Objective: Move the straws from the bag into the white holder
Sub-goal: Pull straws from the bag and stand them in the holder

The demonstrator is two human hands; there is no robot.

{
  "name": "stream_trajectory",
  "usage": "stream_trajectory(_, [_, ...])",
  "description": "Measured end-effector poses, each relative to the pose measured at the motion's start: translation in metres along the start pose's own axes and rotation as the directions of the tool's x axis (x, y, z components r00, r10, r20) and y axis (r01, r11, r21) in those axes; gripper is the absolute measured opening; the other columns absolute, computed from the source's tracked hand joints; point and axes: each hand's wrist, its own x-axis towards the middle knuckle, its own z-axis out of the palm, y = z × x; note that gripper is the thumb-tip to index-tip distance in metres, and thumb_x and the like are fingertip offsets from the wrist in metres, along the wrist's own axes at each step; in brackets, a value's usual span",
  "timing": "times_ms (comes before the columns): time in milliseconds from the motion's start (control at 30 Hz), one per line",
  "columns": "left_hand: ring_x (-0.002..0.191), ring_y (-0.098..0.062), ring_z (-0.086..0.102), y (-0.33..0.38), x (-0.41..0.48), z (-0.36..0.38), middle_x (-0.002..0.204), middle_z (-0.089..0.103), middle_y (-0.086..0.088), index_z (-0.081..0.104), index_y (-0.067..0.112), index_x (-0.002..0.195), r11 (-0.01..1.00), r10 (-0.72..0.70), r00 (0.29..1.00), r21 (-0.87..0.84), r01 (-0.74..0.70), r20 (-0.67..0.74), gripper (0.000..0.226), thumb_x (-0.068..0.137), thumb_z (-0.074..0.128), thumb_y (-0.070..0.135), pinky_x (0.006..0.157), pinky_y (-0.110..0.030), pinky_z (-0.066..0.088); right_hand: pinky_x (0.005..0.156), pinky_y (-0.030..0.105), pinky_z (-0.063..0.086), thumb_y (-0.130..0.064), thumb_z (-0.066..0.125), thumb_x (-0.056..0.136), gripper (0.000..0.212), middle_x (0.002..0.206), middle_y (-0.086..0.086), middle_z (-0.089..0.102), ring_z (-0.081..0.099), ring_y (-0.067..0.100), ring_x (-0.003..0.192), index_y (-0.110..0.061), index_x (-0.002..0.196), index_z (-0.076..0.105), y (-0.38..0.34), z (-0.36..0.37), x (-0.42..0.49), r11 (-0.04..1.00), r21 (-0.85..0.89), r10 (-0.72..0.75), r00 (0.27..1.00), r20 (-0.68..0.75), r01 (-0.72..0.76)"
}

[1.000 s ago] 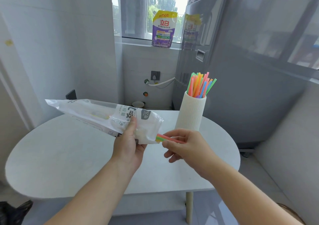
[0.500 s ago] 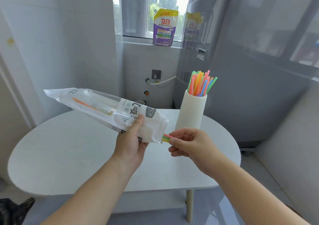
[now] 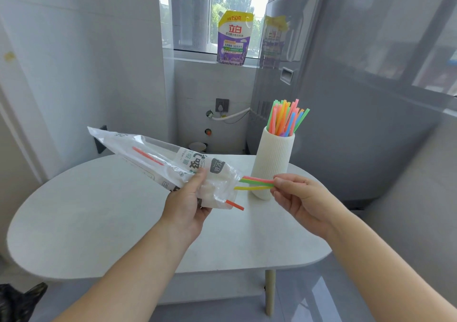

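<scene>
With the left hand (image 3: 188, 205) clamping the crinkled clear plastic straw bag (image 3: 173, 166) above the tabletop's middle, the right hand (image 3: 300, 198), pinching three pink, green and yellow straws (image 3: 256, 183), should draw straight toward the ribbed white holder (image 3: 273, 163) near the far edge, minding the loose orange straw (image 3: 235, 205)

Left hand (image 3: 188, 206) holds bag (image 3: 173, 163); right hand (image 3: 300, 202) pinches straws (image 3: 257, 183).

White oval table (image 3: 99, 223): ribbed white holder (image 3: 273, 166) upright near far edge.
</scene>
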Motion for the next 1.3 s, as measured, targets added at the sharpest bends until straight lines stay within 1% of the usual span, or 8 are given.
stream_trajectory(167, [0.085,-0.014,0.078,-0.001,-0.003,0.003,0.111,0.081,-0.004,0.071,0.017,0.118,0.993,-0.068,0.998,-0.099,0.067,-0.004,0.027,0.091,0.075,0.017,0.057,-0.026,0.061,0.057,0.017,0.058,-0.003,0.072,0.085,0.008,0.076,0.007,0.070,0.069,0.013,0.063,-0.002,0.093,0.069,0.015,0.017,0.002,0.945,0.325,-0.013,0.998,-0.063,0.033])
stream_trajectory(233, [0.082,-0.014,0.078,-0.002,-0.005,0.004,0.110,0.080,-0.004,0.071,0.017,0.115,0.987,-0.086,0.996,-0.136,0.082,-0.023,0.025,0.091,0.075,0.015,0.057,-0.025,0.061,0.059,0.017,0.057,-0.005,0.073,0.085,0.011,0.080,0.006,0.069,0.066,0.012,0.065,-0.003,0.095,0.070,0.024,0.025,0.002,0.927,0.371,-0.049,0.998,-0.030,0.057])
stream_trajectory(367, [0.080,-0.015,0.078,-0.004,-0.010,0.009,0.104,0.081,-0.003,0.069,0.018,0.118,0.979,-0.115,0.993,-0.173,0.109,-0.027,0.028,0.091,0.075,0.014,0.051,-0.023,0.059,0.064,0.018,0.055,-0.013,0.080,0.070,0.018,0.079,0.002,0.070,0.065,0.010,0.068,-0.009,0.088,0.081,0.033,0.039,0.002,0.963,0.239,-0.128,0.992,-0.001,0.125])
stream_trajectory(533, [0.104,-0.022,0.075,-0.006,-0.013,0.013,0.115,0.079,-0.007,0.068,0.018,0.122,0.969,-0.148,0.987,-0.209,0.132,-0.062,0.033,0.090,0.076,0.015,0.050,-0.024,0.058,0.072,0.023,0.051,-0.039,0.083,0.064,0.034,0.082,-0.005,0.069,0.057,0.010,0.076,-0.020,0.092,0.083,0.037,0.050,0.002,0.979,0.040,-0.200,0.979,-0.027,0.201])
stream_trajectory(667, [0.080,-0.018,0.078,-0.007,-0.014,0.014,0.106,0.081,-0.005,0.068,0.019,0.118,0.964,-0.161,0.985,-0.220,0.146,-0.054,0.029,0.090,0.077,0.017,0.047,-0.023,0.057,0.070,0.023,0.052,-0.053,0.080,0.057,0.040,0.087,-0.004,0.076,0.064,0.008,0.075,-0.024,0.086,0.084,0.036,0.055,0.000,0.961,-0.038,-0.276,0.957,-0.087,0.274])
stream_trajectory(867, [0.059,-0.014,0.074,-0.004,-0.011,0.008,0.081,0.081,-0.004,0.068,0.018,0.112,0.953,-0.183,0.981,-0.256,0.163,-0.058,0.022,0.091,0.075,0.021,0.045,-0.020,0.053,0.069,0.022,0.059,-0.039,0.074,0.074,0.024,0.078,-0.001,0.076,0.072,0.013,0.073,-0.017,0.082,0.081,0.015,0.051,-0.005,0.896,-0.115,-0.444,0.873,-0.200,0.430])
stream_trajectory(1033, [0.054,-0.013,0.071,0.002,-0.006,0.004,0.074,0.079,-0.003,0.067,0.017,0.111,0.956,-0.169,0.983,-0.254,0.146,-0.072,0.020,0.093,0.072,0.024,0.045,-0.019,0.052,0.068,0.027,0.061,-0.028,0.072,0.085,0.017,0.079,0.004,0.078,0.077,0.021,0.076,-0.014,0.078,0.080,-0.025,0.041,-0.014,0.787,-0.208,-0.614,0.772,-0.167,0.581])
stream_trajectory(1300, [0.055,-0.015,0.073,0.000,0.000,0.002,0.073,0.079,-0.006,0.065,0.015,0.115,0.953,-0.173,0.981,-0.265,0.145,-0.085,0.024,0.093,0.072,0.023,0.045,-0.021,0.054,0.066,0.025,0.062,-0.023,0.068,0.093,0.016,0.081,0.004,0.080,0.079,0.023,0.081,-0.012,0.086,0.077,-0.054,0.026,-0.022,0.780,-0.302,-0.614,0.762,-0.206,0.547])
